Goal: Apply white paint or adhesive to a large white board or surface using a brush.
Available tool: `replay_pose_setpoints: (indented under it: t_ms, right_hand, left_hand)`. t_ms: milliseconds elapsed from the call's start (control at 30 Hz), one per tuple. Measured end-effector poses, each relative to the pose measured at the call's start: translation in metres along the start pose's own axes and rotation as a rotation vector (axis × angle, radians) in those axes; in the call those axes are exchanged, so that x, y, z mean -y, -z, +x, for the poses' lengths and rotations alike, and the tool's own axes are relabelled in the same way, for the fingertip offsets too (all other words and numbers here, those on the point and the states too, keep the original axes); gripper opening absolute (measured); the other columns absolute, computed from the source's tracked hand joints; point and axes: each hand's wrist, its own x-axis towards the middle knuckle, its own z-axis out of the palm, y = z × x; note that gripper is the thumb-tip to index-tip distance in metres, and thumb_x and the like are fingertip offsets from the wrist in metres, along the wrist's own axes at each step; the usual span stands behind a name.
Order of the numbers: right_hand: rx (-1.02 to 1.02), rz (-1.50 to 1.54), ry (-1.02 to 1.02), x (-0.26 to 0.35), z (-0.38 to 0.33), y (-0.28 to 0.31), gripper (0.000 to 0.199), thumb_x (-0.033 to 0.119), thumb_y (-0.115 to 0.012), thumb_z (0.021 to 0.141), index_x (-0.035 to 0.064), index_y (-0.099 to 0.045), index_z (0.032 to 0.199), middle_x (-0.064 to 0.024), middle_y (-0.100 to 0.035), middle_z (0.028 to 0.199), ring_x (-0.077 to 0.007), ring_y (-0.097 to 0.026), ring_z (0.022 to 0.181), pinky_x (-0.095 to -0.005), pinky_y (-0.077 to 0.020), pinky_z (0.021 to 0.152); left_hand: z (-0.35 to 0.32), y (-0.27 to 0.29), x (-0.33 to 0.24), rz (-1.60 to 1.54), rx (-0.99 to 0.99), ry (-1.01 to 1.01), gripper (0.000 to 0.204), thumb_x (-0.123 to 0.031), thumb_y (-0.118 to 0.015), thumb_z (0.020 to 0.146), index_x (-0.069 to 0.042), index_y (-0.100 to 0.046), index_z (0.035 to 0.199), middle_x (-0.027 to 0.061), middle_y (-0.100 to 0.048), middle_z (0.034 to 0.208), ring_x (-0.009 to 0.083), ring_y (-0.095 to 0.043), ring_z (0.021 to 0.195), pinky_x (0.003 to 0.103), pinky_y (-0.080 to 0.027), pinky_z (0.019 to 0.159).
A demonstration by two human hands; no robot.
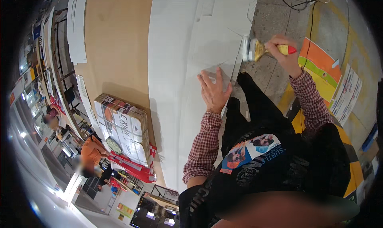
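Left hand flat on the white sheets, fingers spread apart. Right hand clamped on a brush at the sheet's edge — little brushed yet, most left.

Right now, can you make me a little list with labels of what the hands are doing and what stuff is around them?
left hand: flat, fingers spread, pressing on the white sheets
right hand: gripping a brush by its yellow and red handle
brush head: at the right edge of the white sheets
table: tan top, white sheets lying on it
bundle: tied stack of printed flat packs, left of the sheets
floor: grey, with yellow lines and a cable
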Motion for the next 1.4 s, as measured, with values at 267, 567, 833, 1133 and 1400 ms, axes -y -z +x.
replay_pose_setpoints:
  t_ms: [267, 567, 833, 1133, 1400]
  right_hand:
    - [-0.100, -0.005, 0.025, -0.002, 0.016, 0.000, 0.005, 0.002, -0.064, 0.082, 0.0006, -0.065, 0.078, -0.0037, -0.061, 0.073, -0.0122, -0.054, 0.065, -0.0267, -0.0416, 0.057]
    - [-0.063, -0.079, -0.023, -0.010, 0.026, 0.009, 0.011, 0.008, -0.063, 0.086, 0.0006, -0.064, 0.077, -0.0015, -0.057, 0.073, -0.0099, -0.053, 0.065, -0.0249, -0.0416, 0.057]
    - [-0.084, -0.072, -0.047, -0.010, 0.027, 0.015, 0.012, 0.007, -0.062, 0.086, -0.0007, -0.064, 0.078, -0.0022, -0.058, 0.074, -0.0092, -0.055, 0.066, -0.0229, -0.0427, 0.057]
    - [-0.091, -0.071, 0.001, -0.007, 0.022, 0.029, 0.007, 0.005, -0.064, 0.085, 0.0002, -0.066, 0.080, -0.0044, -0.062, 0.078, -0.0107, -0.058, 0.069, -0.0250, -0.0478, 0.060]
    - [0.084, 0.060, -0.017, -0.001, -0.025, 0.000, 0.005, 0.002, -0.064, 0.083, 0.0007, -0.066, 0.079, -0.0057, -0.063, 0.074, -0.0131, -0.058, 0.068, -0.0261, -0.0452, 0.058]
  left_hand:
    - [-0.001, -0.002, 0.000, -0.014, 0.020, 0.023, 0.068, -0.038, -0.068, 0.077, -0.016, -0.044, 0.137, 0.0360, -0.030, 0.136, 0.0593, -0.032, 0.122, 0.054, -0.049, 0.085]
    - [-0.002, 0.000, -0.003, -0.032, 0.023, 0.069, 0.071, -0.040, -0.068, 0.077, -0.018, -0.041, 0.139, 0.0357, -0.029, 0.136, 0.0572, -0.032, 0.123, 0.053, -0.047, 0.089]
    - [0.001, 0.000, -0.005, 0.010, 0.068, 0.083, 0.072, -0.042, -0.066, 0.080, -0.018, -0.037, 0.141, 0.0381, -0.030, 0.133, 0.0583, -0.033, 0.122, 0.054, -0.044, 0.093]
    - [0.008, 0.004, -0.003, 0.082, 0.059, -0.017, 0.064, -0.040, -0.060, 0.083, -0.017, -0.041, 0.140, 0.0368, -0.034, 0.129, 0.0591, -0.037, 0.118, 0.051, -0.054, 0.076]
    - [0.010, 0.006, 0.000, 0.094, 0.114, -0.056, 0.058, -0.037, -0.053, 0.088, -0.017, -0.039, 0.141, 0.0386, -0.035, 0.128, 0.0585, -0.039, 0.116, 0.048, -0.056, 0.067]
